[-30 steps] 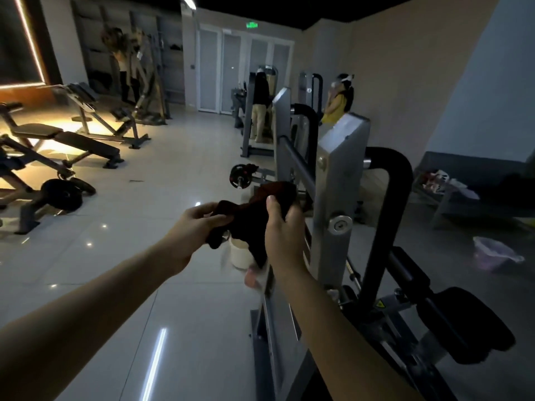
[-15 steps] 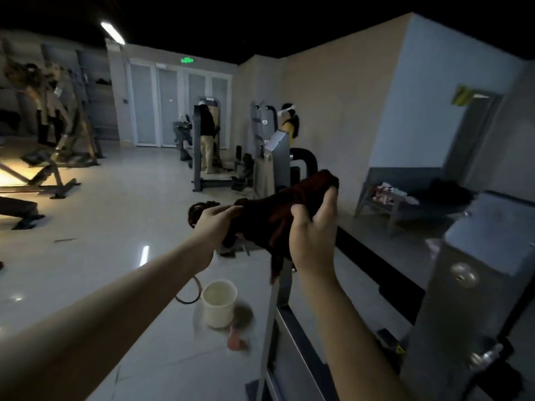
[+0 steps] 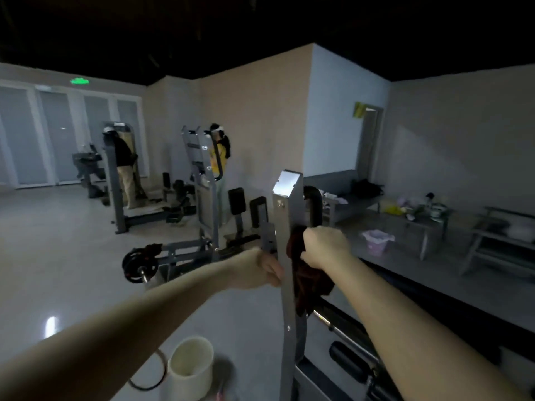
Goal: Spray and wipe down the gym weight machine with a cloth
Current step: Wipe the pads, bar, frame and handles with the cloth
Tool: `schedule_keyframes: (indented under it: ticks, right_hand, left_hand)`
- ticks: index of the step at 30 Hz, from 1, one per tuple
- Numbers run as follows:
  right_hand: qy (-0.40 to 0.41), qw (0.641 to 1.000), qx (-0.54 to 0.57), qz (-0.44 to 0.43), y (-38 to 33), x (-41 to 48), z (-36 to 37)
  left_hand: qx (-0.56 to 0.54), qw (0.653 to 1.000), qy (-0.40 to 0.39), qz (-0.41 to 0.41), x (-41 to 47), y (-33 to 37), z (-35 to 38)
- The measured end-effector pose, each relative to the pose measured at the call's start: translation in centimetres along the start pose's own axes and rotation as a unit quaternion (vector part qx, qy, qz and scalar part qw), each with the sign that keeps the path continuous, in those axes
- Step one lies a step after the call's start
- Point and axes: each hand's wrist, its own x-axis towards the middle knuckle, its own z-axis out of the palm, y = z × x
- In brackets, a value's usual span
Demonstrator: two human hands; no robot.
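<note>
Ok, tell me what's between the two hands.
Head view: the machine's grey upright post, plus the dark cloth the right hand grips.

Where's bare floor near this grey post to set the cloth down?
Best: the open floor left of the grey post, between the weight plate and the white bucket. Also the strip between the long black bar and the pink bin. Crowded: right of the post's base, bars and a roller pad.

Person in yellow (image 3: 218,157), person in black (image 3: 124,153) across the room; pink-lined bin (image 3: 376,241) near a grey table (image 3: 405,227).
</note>
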Motion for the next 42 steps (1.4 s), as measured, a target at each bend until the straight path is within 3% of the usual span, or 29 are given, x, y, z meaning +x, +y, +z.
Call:
schedule_keyframes:
  ticks: [2,6,8,11,14,17,20,23,27,32,34,38,40,42]
  right_hand:
    - [-0.046,0.999,0.013,0.000,0.2,0.5,-0.8]
    - [-0.112,0.987,0.119,0.011,0.8,1.0,-1.3]
    - [-0.141,0.976,0.166,0.020,0.9,1.2,-1.8]
    - [-0.170,0.969,0.173,0.048,1.3,1.6,-2.3]
    - [-0.146,0.964,0.216,0.055,1.3,1.8,-1.5]
    - [-0.074,0.956,0.278,0.060,1.2,1.5,-0.3]
    - [0.010,0.981,0.179,0.076,0.4,0.3,0.6]
    - [0.106,0.991,0.029,0.080,-0.3,-0.1,2.3]
    - [0.145,0.984,-0.008,0.106,-0.1,-1.7,2.1]
    - [0.114,0.950,0.024,0.290,5.8,-6.5,-0.1]
    - [0.164,0.925,0.095,0.328,6.9,-6.9,-0.6]
    - [0.260,0.900,0.245,0.248,4.2,-3.4,-0.3]
    - [0.248,0.915,0.245,0.204,2.1,-0.9,0.2]
    - [0.163,0.943,0.217,0.192,0.8,1.4,0.9]
  left_hand:
    - [0.022,0.995,0.081,0.057,1.4,-0.9,-1.8]
    - [-0.120,0.944,0.292,0.099,3.1,0.2,-5.3]
    - [-0.177,0.915,0.336,0.135,4.4,1.7,-6.6]
    - [-0.164,0.926,0.298,0.165,6.7,4.1,-7.6]
    - [-0.144,0.941,0.254,0.169,9.2,5.3,-6.9]
    - [-0.108,0.909,0.357,0.187,11.3,5.2,-4.8]
    - [-0.110,0.861,0.445,0.221,12.3,4.7,-3.4]
    - [-0.101,0.857,0.449,0.233,12.8,4.4,-3.4]
    - [-0.110,0.858,0.439,0.245,12.7,4.3,-3.6]
    - [-0.101,0.871,0.418,0.237,12.4,4.4,-3.6]
    - [-0.103,0.872,0.413,0.241,12.5,4.3,-3.7]
    - [-0.098,0.875,0.406,0.245,12.5,4.2,-3.8]
    - [-0.093,0.872,0.409,0.252,12.5,4.0,-3.8]
    - [-0.091,0.867,0.417,0.257,12.8,3.9,-3.8]
